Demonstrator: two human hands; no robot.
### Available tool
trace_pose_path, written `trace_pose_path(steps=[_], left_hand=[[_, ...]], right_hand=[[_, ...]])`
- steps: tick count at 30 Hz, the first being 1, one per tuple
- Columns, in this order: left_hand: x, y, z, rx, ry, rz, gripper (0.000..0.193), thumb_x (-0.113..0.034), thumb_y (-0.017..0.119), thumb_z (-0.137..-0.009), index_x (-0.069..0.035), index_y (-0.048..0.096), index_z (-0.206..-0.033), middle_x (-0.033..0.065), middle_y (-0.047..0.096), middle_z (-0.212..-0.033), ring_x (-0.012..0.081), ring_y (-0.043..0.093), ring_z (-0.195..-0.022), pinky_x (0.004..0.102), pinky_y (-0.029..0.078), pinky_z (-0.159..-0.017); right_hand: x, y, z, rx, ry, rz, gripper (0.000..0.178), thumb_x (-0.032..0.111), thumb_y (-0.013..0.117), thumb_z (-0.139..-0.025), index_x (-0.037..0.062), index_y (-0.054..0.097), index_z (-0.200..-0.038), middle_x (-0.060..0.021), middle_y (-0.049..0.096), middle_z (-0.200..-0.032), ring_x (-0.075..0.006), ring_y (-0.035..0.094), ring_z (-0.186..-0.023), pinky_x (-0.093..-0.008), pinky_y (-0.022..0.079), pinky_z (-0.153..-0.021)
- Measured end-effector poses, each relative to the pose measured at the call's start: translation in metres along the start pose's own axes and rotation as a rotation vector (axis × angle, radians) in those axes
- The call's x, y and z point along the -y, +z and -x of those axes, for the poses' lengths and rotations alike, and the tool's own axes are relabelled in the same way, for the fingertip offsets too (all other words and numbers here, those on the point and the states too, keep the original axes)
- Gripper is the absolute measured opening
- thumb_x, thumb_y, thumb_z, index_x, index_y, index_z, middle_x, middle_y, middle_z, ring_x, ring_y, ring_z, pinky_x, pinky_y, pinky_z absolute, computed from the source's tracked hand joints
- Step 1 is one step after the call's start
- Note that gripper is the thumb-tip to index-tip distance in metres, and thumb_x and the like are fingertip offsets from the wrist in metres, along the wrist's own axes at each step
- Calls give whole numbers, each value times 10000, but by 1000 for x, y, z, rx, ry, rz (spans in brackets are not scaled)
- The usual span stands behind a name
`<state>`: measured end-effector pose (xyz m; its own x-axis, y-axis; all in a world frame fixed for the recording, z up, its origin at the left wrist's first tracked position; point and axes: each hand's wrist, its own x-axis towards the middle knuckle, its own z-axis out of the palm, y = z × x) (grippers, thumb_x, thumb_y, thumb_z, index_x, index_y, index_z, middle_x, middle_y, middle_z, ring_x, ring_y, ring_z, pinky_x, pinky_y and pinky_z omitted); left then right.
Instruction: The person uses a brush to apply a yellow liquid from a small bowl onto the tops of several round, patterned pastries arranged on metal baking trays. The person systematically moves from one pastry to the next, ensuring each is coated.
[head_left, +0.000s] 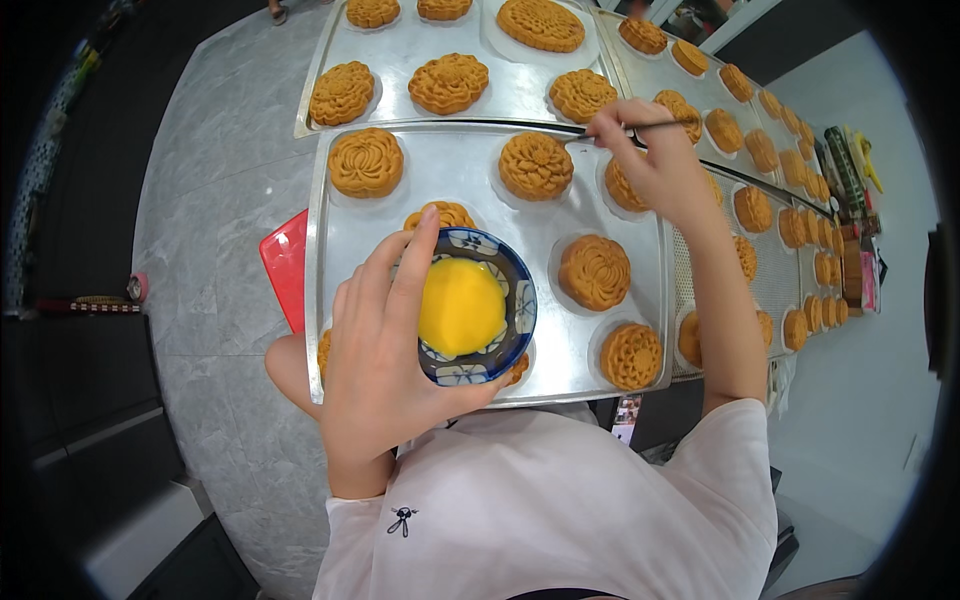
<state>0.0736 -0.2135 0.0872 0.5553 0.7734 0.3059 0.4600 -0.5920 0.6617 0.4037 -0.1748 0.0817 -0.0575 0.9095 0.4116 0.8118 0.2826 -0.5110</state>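
My left hand [372, 350] is wrapped round a small blue-and-white patterned bowl [524, 312], held above the near part of a metal tray [450, 165]. Bright yellow liquid, like beaten egg [462, 308], fills much of it. Between the fingers of my right hand [645, 165] is a slim dark-handled brush [662, 125]. Its tip points left, close to the far right edge of a flower-patterned mooncake [536, 166]; whether it touches cannot be told. Another mooncake [625, 186] sits partly under my right hand. The bowl and left hand hide parts of other mooncakes.
More mooncakes stand on a far tray [400, 105] and on trays [715, 250] to the right. A red flat object [287, 265] sticks out at the tray's left. Grey tiled floor [215, 220] lies to the left. Packages [850, 165] stand against the right wall.
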Motion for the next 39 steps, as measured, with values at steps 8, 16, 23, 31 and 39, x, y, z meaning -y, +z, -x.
trace_pose_path(steps=[8, 16, 23, 31, 39], left_hand=[[-1, 0, 1, -34, -2, 5, 1190, -396, 949, -559, -55, 402, -1560, 200, 546, -1383, 368, 579, -1217, 467, 428, -1007], [5, -2, 3, -37, 3, -9, 1213, -414, 947, -547, -39, 398, -1562, 214, 550, -1362, 380, 584, -1176, 442, 439, -993], [3, -6, 3, -21, -20, -49, 1280, -291, 966, -452, -10, 387, -1557, 203, 587, -1354, 360, 595, -1223, 448, 458, -1058], [7, -8, 3, -15, 5, -27, 1257, -355, 947, -500, -15, 375, -1566, 217, 555, -1362, 375, 580, -1207, 447, 433, -1021], [1, -19, 2, 46, -1, -67, 1246, -395, 956, -574, 16, 334, -1571, 251, 529, -1377, 414, 541, -1249, 469, 425, -1051]], right_hand=[[-1, -9, 9, -38, 132, -37, 223, 219, 634, -996, 15, 686, -920, -107, 657, -759, -279, 637, -768, -396, 484, -808], [34, -2, 19, 89, 47, -153, 174, 174, 642, -975, 17, 693, -920, -137, 665, -828, -306, 615, -845, -408, 450, -871], [20, -2, 25, -68, -97, 134, 106, 147, 670, -950, 52, 699, -912, -108, 678, -853, -307, 629, -886, -417, 449, -879], [14, -10, 21, -109, 19, 277, 138, 156, 685, -948, 20, 688, -927, -119, 680, -879, -318, 612, -875, -417, 440, -892], [39, -6, 28, 19, -112, 30, 52, 89, 700, -923, 53, 663, -917, -99, 669, -877, -317, 609, -864, -426, 448, -888]])
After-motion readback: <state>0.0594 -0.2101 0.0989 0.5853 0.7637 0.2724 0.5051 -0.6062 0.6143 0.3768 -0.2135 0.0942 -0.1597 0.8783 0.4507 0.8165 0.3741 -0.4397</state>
